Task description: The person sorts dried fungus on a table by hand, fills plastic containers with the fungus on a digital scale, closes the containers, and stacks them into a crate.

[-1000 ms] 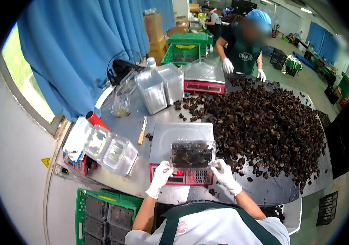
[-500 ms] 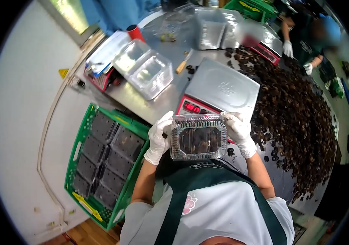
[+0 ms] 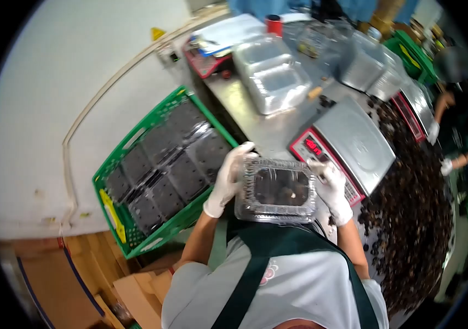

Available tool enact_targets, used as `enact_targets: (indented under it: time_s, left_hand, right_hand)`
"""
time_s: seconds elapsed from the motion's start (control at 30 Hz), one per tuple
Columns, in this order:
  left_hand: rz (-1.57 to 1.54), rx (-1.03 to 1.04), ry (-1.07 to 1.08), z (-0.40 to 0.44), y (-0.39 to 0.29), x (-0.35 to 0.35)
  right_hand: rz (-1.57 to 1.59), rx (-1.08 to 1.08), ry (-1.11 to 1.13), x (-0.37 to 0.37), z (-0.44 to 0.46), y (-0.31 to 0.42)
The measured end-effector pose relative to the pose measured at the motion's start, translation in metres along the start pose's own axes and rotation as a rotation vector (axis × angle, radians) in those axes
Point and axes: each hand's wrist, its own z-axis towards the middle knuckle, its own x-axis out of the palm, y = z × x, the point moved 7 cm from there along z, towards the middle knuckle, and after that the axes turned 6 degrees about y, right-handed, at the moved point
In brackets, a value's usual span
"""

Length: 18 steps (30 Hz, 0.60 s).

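Between my two white-gloved hands is a clear plastic clamshell box [image 3: 281, 187], its lid down, with dark pieces showing inside. My left hand [image 3: 230, 181] grips the box's left side, and my right hand [image 3: 330, 189] grips its upper right corner. The box is in front of my apron, just left of a digital scale [image 3: 357, 148] with a steel top and a red-lit display. To the left, a green crate [image 3: 160, 230] holds several similar boxes [image 3: 171, 189] of dark contents.
A large heap of dark pieces [image 3: 415, 230] covers the table's right side. Stacked clear boxes [image 3: 272, 74] stand behind, with more container stacks [image 3: 363, 60] farther right. Another person's gloved hand [image 3: 446, 166] is near a second scale [image 3: 409, 116]. Cardboard [image 3: 141, 296] lies below the crate.
My view has swung left, so the crate and cardboard show more fully. The clamshell box, still in both hands, is now farther from the scale and closer to the crate.
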Motion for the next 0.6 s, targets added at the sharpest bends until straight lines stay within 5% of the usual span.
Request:
enact_targets:
  time_s: [0.03,0.1,0.13,0.2,0.3,0.37,0.5,0.6]
  left_hand:
    - [0.136,0.127,0.137,-0.005,-0.002,0.003]
    - [0.261,0.267,0.284,-0.016,0.003,0.010]
    - [0.269,0.263,0.308,-0.020,0.009,0.013]
    - [-0.142,0.298,0.175,-0.033,0.026,-0.008]
    - [-0.787,0.196,0.052,-0.045,0.039,-0.054]
    - [-0.419,0.074,-0.535,-0.066,-0.005,-0.087]
    - [-0.036,0.071,-0.740,-0.100,-0.007,-0.201]
    - [0.929,-0.653,-0.846,-0.119,0.014,-0.248]
  right_hand:
    - [0.189,0.057,-0.001,0.019,-0.010,-0.013]
    - [0.375,0.463,0.529,0.067,-0.035,-0.028]
    - [0.627,0.395,0.495,0.078,-0.037,-0.010]
    - [0.275,-0.098,0.529,0.093,-0.034,0.025]
    - [0.320,0.151,0.618,0.111,-0.034,0.041]
    - [0.483,0.235,0.582,0.113,-0.031,0.044]
    - [0.451,0.356,0.623,0.115,-0.051,0.013]
    - [0.439,0.372,0.594,0.111,-0.063,0.003]
